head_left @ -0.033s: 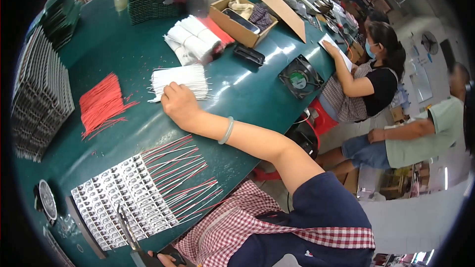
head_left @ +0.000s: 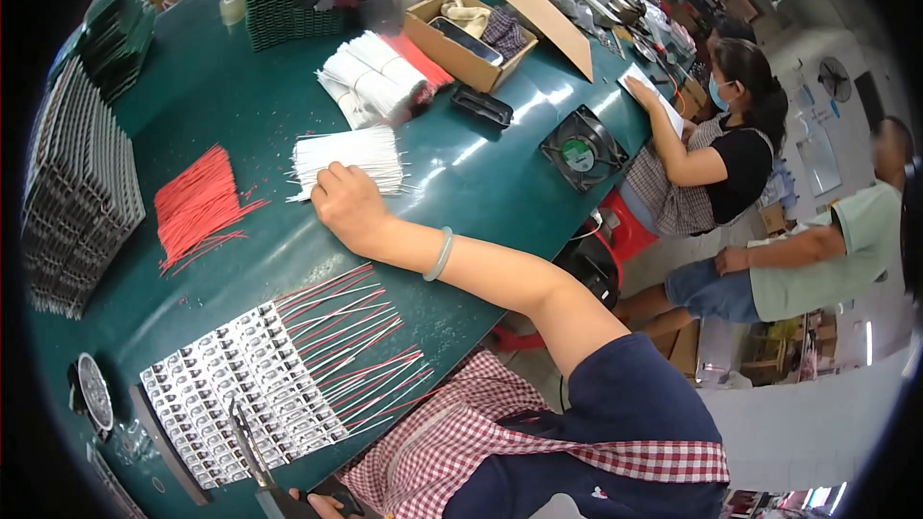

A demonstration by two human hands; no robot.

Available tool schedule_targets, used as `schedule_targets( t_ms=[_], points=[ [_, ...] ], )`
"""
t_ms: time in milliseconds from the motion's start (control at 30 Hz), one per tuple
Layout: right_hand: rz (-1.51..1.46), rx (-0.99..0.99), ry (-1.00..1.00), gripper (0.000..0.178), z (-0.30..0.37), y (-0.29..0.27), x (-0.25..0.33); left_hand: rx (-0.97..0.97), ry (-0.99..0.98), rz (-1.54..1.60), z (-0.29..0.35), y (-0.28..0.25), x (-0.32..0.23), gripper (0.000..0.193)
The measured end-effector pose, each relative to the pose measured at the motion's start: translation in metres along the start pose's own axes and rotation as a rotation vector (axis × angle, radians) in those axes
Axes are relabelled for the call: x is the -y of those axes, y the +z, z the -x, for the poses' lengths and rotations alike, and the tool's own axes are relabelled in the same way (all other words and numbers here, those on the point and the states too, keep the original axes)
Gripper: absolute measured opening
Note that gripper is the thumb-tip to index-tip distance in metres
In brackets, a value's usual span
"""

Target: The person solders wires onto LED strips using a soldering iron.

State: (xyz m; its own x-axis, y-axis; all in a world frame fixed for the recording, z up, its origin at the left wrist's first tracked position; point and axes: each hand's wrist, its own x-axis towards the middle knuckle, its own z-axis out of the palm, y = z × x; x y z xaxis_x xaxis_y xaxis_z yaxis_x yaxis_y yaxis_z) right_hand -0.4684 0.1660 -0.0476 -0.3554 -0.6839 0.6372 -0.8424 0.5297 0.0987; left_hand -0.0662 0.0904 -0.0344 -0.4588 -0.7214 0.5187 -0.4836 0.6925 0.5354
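My right hand (head_left: 348,204), with a pale bangle (head_left: 439,254) on its wrist, reaches across the table. Its fingers are closed at the near left edge of a pile of white wires (head_left: 361,156); the fingertips are partly hidden. At the lower edge, my left hand (head_left: 329,504) is only partly in view, closed around a dark-handled tool with a long metal tip (head_left: 252,452). That tip lies over a panel of small white circuit boards (head_left: 216,365). Red and white wires (head_left: 361,346) stick out from the panel's right side. Left of my right hand lies a pile of red wires (head_left: 197,202).
Stacked panels (head_left: 82,192) stand at the left. Bundled white wires (head_left: 370,77), a cardboard box (head_left: 481,67), a black tray (head_left: 483,106) and a fan (head_left: 584,149) lie farther off. A round metal dish (head_left: 93,389) sits lower left. Two people (head_left: 745,144) are at the right.
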Motion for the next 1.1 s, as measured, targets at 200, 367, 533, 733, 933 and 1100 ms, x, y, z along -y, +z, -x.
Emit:
schedule_targets(
  t_ms=[200, 367, 533, 733, 933, 1100],
  points=[
    [-0.021, -0.054, 0.078, 0.004, 0.004, -0.005, -0.003, -0.032, -0.104, 0.089, 0.002, 0.002, 0.006, 0.032],
    [-0.059, -0.056, 0.065, 0.003, -0.004, -0.012, -0.008, -0.058, -0.214, 0.151, 0.008, 0.001, 0.012, 0.03],
    [-0.123, -0.065, 0.023, 0.002, -0.018, -0.029, -0.009, -0.087, -0.328, 0.213, 0.013, 0.0, 0.016, 0.029],
    [-0.028, 0.231, -0.242, 0.005, -0.063, -0.071, 0.008, -0.121, -0.471, 0.283, 0.02, -0.005, 0.016, 0.028],
    [0.09, 0.734, -0.489, 0.012, -0.089, -0.059, 0.046, -0.156, -0.614, 0.345, 0.025, -0.014, 0.012, 0.026],
    [0.128, 0.848, -0.445, 0.012, -0.081, -0.037, 0.051, -0.184, -0.739, 0.403, 0.029, -0.018, 0.01, 0.025]
  ],
)
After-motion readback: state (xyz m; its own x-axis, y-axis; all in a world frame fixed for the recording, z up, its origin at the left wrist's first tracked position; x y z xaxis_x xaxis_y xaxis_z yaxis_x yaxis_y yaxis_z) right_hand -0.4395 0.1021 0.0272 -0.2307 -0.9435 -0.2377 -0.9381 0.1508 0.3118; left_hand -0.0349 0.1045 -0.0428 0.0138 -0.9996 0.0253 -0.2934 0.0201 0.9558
